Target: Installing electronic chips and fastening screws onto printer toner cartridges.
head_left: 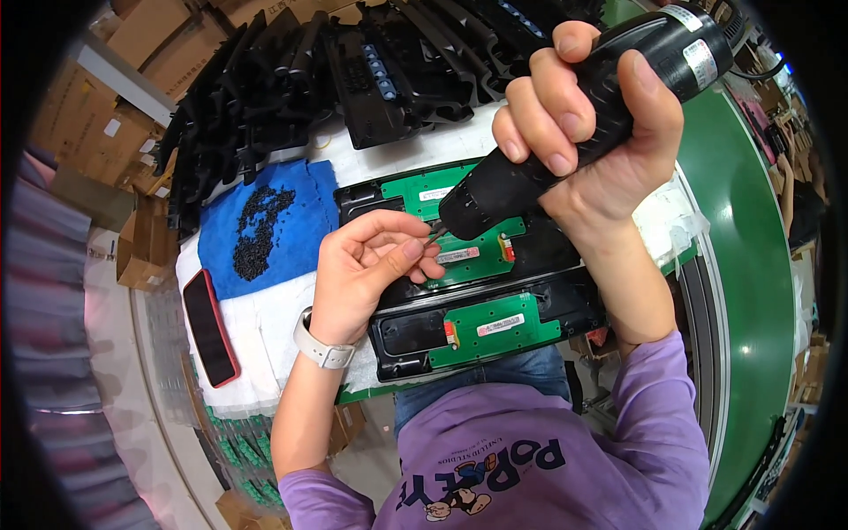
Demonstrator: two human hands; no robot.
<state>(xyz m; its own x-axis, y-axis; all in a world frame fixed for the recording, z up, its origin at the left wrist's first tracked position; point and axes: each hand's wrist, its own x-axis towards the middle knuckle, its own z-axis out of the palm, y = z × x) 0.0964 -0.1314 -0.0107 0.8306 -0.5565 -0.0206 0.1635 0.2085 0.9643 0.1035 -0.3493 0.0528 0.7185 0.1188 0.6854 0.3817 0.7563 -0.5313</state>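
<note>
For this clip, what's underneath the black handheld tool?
Around the nose of the black tool, a green circuit board and black casing show below. Whatever lies directly under the tool and the right hand gripping it is covered.

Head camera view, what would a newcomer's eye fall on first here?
Probably the big black power tool at upper right, held in the right-hand grip and slanting down toward green circuit boards, with the left-hand grip close by its tip. Next, the bright blue cloth left of the boards, with small black pieces heaped on it.
</note>
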